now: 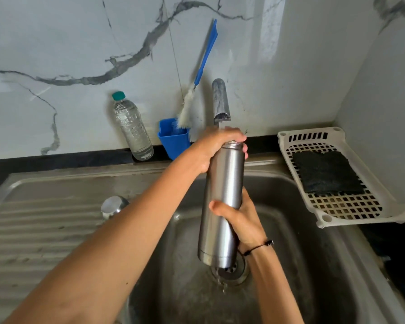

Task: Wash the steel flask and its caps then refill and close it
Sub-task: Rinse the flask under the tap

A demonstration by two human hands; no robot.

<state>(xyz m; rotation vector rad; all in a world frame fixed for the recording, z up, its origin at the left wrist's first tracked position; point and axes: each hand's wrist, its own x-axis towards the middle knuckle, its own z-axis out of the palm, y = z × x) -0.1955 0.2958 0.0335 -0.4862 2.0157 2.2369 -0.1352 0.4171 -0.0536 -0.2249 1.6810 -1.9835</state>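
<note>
On the far left, the ribbed steel draining board point(40, 228) carries 1 rounded shiny steel cap point(113, 205) at its inner edge, apart from the flask. Behind it, on the dark table point(56, 160) against the marble-patterned wall, stands a clear ridged plastic water bottle with a teal lid point(131, 127), then a blue plastic cup point(174, 137) holding a white-bristled bottle brush with a long blue handle point(201, 69).

In the middle, the tall brushed-steel cylindrical flask point(221, 202) is held nearly upright over the sink basin point(314, 265), its open mouth just under the chrome tap spout point(220, 101). The left hand point(216, 148) curls round the neck and over the mouth; the right hand point(241, 218) grips the lower body. Drops fall from the base toward the drain point(230, 271) (the stream itself is hard to make out).

I judge this to be the rinsing step, with the refill and closing not yet done. The next move likely calls for a firm grip, since wet smooth steel slips easily.

At right, a white perforated plastic tray point(325, 216) holds a dark coarse scouring pad point(325, 171).
</note>
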